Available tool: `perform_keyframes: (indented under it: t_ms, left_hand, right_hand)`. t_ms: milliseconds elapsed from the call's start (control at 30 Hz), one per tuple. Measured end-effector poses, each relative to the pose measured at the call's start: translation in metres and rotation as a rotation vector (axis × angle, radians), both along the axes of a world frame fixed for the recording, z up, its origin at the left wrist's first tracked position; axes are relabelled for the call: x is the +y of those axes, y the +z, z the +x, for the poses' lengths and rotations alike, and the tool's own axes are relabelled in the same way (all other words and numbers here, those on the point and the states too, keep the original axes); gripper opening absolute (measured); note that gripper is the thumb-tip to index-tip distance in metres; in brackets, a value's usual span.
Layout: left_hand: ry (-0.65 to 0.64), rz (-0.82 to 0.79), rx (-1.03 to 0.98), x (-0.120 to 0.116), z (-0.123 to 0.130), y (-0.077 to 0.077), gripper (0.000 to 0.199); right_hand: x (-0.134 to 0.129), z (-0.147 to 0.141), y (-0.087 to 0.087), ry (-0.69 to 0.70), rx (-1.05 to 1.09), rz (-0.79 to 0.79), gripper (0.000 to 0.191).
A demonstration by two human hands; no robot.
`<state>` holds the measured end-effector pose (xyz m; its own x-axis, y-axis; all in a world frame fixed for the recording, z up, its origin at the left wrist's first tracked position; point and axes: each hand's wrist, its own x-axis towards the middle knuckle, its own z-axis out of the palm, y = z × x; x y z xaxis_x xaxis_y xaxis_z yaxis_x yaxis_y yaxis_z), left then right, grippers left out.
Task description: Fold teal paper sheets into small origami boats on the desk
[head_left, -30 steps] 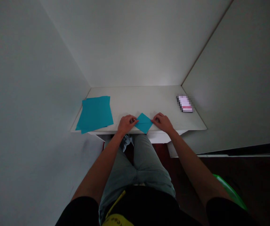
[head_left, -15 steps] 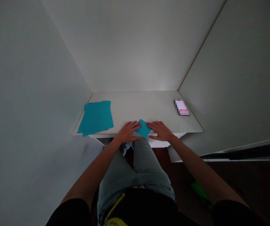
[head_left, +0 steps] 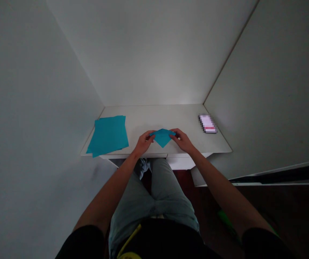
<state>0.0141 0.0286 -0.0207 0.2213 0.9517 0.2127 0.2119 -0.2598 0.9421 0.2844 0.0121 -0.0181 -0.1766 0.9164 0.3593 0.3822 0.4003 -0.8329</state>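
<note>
Both hands hold a small piece of folded turquoise paper (head_left: 162,139) over the front part of a white worktop (head_left: 154,117), roughly midway along its length. The left hand (head_left: 144,141) has its fingers closed on the paper's left corner, thumb on the near side; the right hand (head_left: 183,141) pinches the right corner in the same way. Between them the paper shows as a flattened kite, with a broad point towards the person and a shallow peak at the far edge, where a narrow upper facet meets the larger lower one. Whether its underside touches the worktop cannot be told.

On the left end of the worktop lies a stack of turquoise paper sheets (head_left: 108,136), loosely squared, with corners jutting out and the near edge reaching the front of the worktop. It lies apart from the left hand. Near the right end lies a smartphone (head_left: 207,124), its pixelated screen facing up, well apart from the right hand. A white drawer front (head_left: 180,163) shows below the worktop's front edge, beyond the person's light blue jeans (head_left: 170,194). At lower right, a green object (head_left: 225,220), too dark to identify, shows beside the right forearm.
</note>
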Motion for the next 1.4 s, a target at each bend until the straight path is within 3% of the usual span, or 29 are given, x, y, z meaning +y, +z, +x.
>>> perform_keyframes:
  t_ms: [133,300,433,533,633,733,867,1100,1400]
  left_hand:
    - [-0.039,-0.066,-0.047,0.006,0.009,-0.008,0.03]
    - [-0.037,-0.076,0.037,0.002,0.016,-0.019,0.03]
    - [-0.025,-0.053,0.128,0.006,0.02,-0.025,0.05]
    - [0.107,0.013,0.157,0.008,0.022,-0.027,0.038]
    - [0.205,0.117,0.203,0.007,0.023,-0.025,0.037]
    - [0.111,0.121,0.244,0.003,0.022,-0.022,0.047]
    - [-0.04,0.055,0.262,-0.002,0.02,-0.018,0.068]
    - [-0.085,0.043,0.289,0.002,0.017,-0.02,0.072]
    - [-0.124,-0.004,0.29,0.007,0.014,-0.022,0.071]
  right_hand:
    - [0.02,-0.005,-0.019,-0.034,0.149,-0.09,0.028]
    - [0.026,-0.011,-0.038,-0.045,0.104,-0.098,0.019]
    - [0.026,-0.016,-0.038,-0.072,0.068,-0.013,0.02]
    - [0.02,-0.024,-0.034,-0.202,0.096,0.032,0.025]
    - [0.013,-0.039,-0.032,-0.157,0.076,-0.026,0.041]
    - [0.012,-0.055,-0.033,-0.03,0.042,-0.105,0.057]
    - [0.016,-0.062,-0.036,-0.04,0.018,-0.139,0.075]
    - [0.018,-0.054,-0.035,0.018,-0.042,-0.076,0.057]
    - [0.022,-0.05,-0.037,0.058,-0.05,-0.08,0.056]
